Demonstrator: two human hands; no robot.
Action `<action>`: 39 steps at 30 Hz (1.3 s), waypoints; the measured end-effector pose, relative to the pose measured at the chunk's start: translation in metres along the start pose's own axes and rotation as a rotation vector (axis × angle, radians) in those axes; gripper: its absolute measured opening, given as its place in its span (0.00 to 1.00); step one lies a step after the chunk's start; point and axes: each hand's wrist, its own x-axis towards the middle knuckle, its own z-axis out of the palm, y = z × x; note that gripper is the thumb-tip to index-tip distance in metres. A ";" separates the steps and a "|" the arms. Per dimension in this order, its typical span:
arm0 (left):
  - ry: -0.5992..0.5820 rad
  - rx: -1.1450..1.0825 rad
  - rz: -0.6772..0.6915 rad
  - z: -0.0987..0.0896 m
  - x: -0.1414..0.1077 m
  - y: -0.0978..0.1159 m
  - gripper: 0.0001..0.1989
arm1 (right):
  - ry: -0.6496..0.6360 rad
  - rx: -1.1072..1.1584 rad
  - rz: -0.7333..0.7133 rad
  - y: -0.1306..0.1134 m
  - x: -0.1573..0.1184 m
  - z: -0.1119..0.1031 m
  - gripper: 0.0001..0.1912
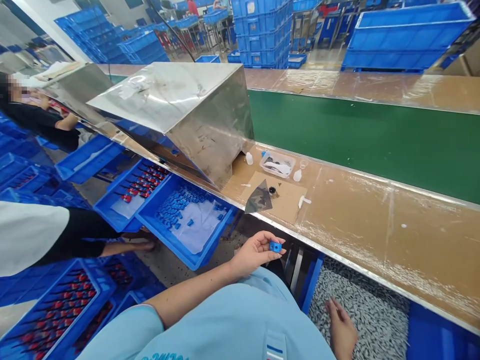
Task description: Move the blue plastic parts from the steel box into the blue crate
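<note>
My left hand (257, 254) is closed in a pinch on a small blue plastic block (275, 247) with a round hole in its face, just short of the bench edge. Lower right, my right hand (342, 327) reaches over a blue bin full of small grey pieces (367, 310). Its fingers are drawn together at the pieces; whatever is between them is too small to make out. Left of my left hand, a blue tray (204, 257) carries many similar blue blocks (174, 207) and a white sheet (198, 225).
On the bench (348, 210) lie a cardboard sheet (288, 202), a small dark pot (272, 191), a camouflage-patterned piece (258, 197) and a clear tub (277, 165). A metal hood (210, 130) stands behind. Trays of red-and-black parts (144, 182) and two people are at left.
</note>
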 end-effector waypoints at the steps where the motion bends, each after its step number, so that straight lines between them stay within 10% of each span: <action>1: -0.006 -0.005 -0.003 0.000 0.000 0.000 0.20 | 0.006 0.118 0.053 -0.017 -0.005 -0.003 0.28; 7: -0.046 -0.005 -0.003 0.001 -0.001 0.000 0.19 | -0.175 0.738 -0.067 -0.150 -0.046 -0.007 0.21; 12: -0.048 -0.008 0.017 -0.003 -0.001 0.002 0.18 | -0.432 0.789 -0.211 -0.212 -0.065 -0.003 0.17; 39: 0.067 0.051 0.037 -0.018 -0.004 0.017 0.20 | -0.720 0.882 -0.073 -0.256 -0.081 0.015 0.20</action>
